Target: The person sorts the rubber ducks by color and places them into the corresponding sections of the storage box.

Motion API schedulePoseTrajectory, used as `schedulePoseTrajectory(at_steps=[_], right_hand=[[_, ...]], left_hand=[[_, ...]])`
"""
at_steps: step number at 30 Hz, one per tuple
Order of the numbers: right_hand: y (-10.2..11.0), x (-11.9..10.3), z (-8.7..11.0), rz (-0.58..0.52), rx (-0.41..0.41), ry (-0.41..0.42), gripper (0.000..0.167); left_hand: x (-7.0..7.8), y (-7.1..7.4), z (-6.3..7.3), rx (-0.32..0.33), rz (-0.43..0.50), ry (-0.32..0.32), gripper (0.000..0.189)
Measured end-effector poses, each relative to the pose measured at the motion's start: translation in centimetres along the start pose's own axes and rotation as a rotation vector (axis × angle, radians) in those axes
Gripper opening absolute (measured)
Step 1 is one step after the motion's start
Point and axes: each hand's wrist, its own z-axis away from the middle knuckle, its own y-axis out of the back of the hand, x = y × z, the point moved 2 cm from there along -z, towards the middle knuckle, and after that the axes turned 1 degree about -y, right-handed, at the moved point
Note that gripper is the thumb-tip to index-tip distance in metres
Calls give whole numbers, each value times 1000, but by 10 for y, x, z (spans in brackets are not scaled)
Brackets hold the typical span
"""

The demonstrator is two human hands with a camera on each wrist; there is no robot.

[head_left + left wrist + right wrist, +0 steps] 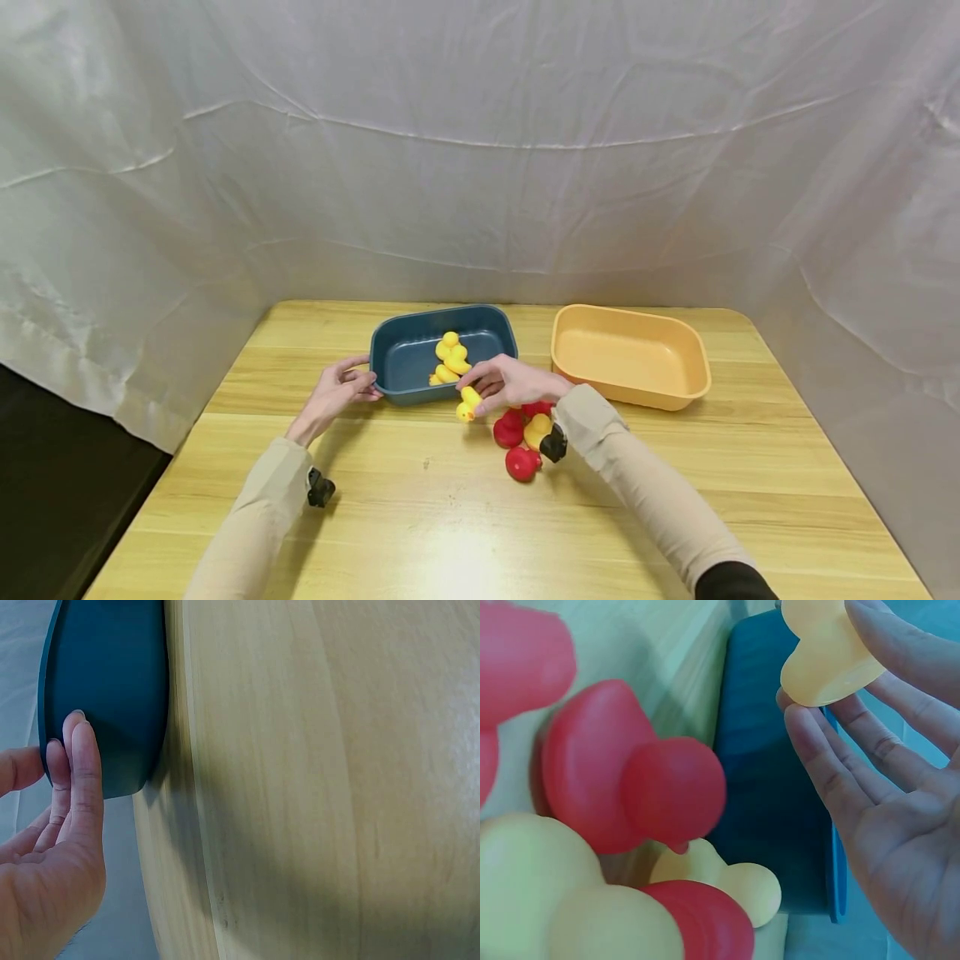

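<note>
My right hand (513, 385) pinches a yellow rubber duck (468, 403) between thumb and fingertips, just off the front right corner of the dark blue bin (416, 395). In the right wrist view that duck (825, 664) overlaps the bin's wall. Several yellow ducks (455, 360) lie inside the bin. At its left end, my left hand (337, 395) touches the bin, fairly straight fingers (86, 772) laid along the outer wall and thumb at the rim. Below my right wrist are loose red ducks (522, 464) and yellow ducks (537, 432), partly hidden by the hand and sleeve.
An orange bin (630, 392) stands at the back right of the wooden table (420, 517), with nothing visible inside. A pale grey curtain (495, 208) hangs behind the table and along both sides.
</note>
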Motion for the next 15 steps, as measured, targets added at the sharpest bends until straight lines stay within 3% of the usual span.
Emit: schedulePoseTrajectory(at_steps=[15], right_hand=[[20,-7,-3,2,71,-11,50]], left_hand=[[1,0,0,0,3,-1,57]])
